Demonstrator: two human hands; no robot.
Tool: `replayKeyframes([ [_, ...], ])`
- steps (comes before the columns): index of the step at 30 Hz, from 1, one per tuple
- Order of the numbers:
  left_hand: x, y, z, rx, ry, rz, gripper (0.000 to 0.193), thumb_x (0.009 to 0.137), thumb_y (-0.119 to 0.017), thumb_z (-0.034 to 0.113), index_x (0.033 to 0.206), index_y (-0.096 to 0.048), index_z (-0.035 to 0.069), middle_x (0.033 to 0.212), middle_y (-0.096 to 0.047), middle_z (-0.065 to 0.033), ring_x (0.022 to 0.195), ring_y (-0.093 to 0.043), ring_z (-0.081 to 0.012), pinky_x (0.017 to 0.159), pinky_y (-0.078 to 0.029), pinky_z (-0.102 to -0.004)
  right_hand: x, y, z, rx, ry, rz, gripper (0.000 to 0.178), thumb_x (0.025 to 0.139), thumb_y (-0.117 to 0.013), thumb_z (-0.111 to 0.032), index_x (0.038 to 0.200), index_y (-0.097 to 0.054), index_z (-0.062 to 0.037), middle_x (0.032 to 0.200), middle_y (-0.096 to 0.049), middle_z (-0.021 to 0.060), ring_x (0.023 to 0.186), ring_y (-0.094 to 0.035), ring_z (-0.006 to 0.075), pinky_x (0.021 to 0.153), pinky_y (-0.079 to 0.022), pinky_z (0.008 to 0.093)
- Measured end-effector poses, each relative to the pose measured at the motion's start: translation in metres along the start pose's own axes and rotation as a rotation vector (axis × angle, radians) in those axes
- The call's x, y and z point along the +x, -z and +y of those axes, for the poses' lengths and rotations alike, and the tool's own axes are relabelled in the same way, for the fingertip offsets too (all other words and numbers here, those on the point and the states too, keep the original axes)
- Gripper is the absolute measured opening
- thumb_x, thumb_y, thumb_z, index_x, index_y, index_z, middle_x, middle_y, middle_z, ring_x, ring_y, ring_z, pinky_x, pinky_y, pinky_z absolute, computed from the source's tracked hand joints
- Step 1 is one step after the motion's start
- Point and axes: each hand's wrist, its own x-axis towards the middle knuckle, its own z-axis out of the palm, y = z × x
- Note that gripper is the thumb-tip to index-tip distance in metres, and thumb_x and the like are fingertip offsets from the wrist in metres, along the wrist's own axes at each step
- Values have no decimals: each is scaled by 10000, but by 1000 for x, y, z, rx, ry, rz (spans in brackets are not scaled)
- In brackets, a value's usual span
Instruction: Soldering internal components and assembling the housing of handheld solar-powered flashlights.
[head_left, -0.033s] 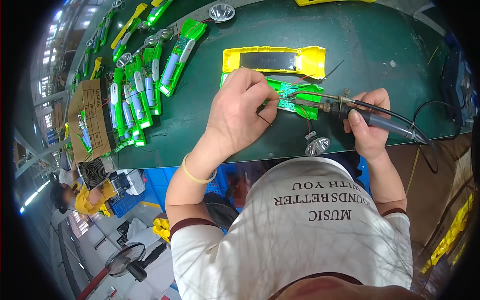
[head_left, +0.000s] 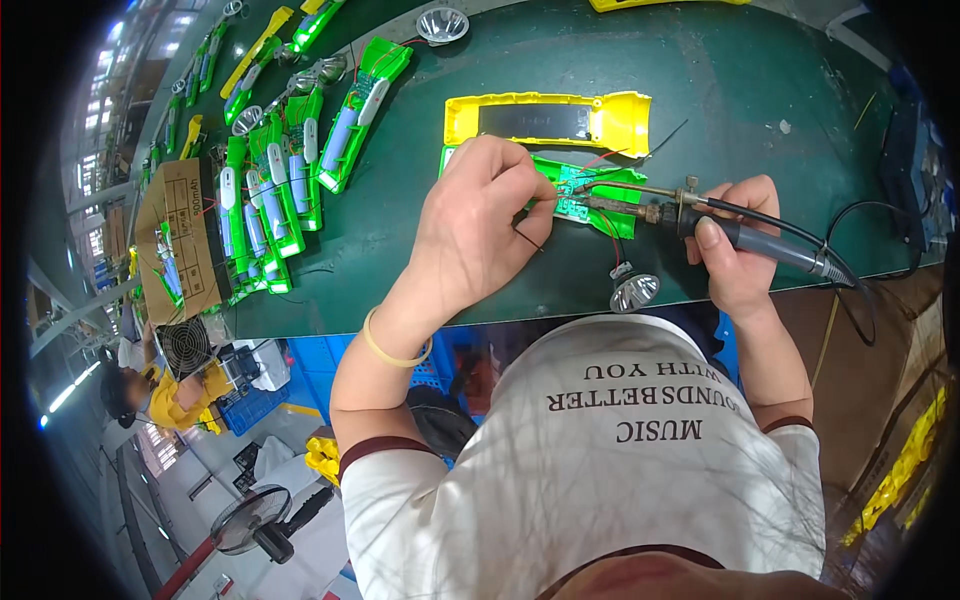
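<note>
Free tabletop (head_left: 570,50) beyond yellow casing (head_left: 625,125), reflector (head_left: 635,292) as near-side obstacle

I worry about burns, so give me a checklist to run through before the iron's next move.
1. Iron gripped by its handle: ok, in the right hand.
2. Left hand well clear of the iron's tip: not ok, fingertips are close beside it.
3. Tip touching the board: cannot tell.
4. Yellow shell clear of the iron: ok, it lies apart, beyond the board.
5. Reflector clear of the iron: ok, apart, nearer the person.
6. Iron hot: cannot tell.
</note>
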Motion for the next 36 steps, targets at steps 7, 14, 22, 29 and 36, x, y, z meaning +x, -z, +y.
replayKeyframes([
  [7,5,4,2,-6,-8,-54,150,598,-659,2,717,-577,43,793,-517,-73,751,-525,-247,620,-455,-331,2,-3,-7,105,-117,48,260,798,-608,-81,871,-360,-54,716,-499,56,525,-445,75,463,-376,209],
  [14,9,10,5,-5,0,-111,138,616,-652,6,721,-572,46,791,-507,-76,754,-520,-248,640,-451,-342,3,7,-9,205,-96,102,259,816,-601,-149,879,-368,-55,750,-501,67,500,-444,94,437,-374,221],
  [22,9,18,11,184,-108,3,278,595,-717,100,835,-580,74,837,-494,-80,796,-499,-267,667,-441,-342,1,10,-7,205,-33,76,260,815,-592,-153,889,-365,-50,772,-488,70,509,-431,91,443,-372,215],
  [29,-15,30,24,63,142,-24,156,652,-718,143,766,-621,102,609,-475,-31,607,-496,-217,541,-419,-323,2,12,-9,197,-35,56,254,814,-587,-131,892,-358,-54,748,-482,60,522,-444,84,452,-377,209],
  [36,-3,-4,1,-68,41,9,114,663,-699,112,765,-649,119,636,-488,-28,631,-494,-186,552,-408,-300,0,13,-11,187,-16,60,245,811,-586,-108,888,-362,-48,736,-485,63,522,-446,76,458,-377,201],
])
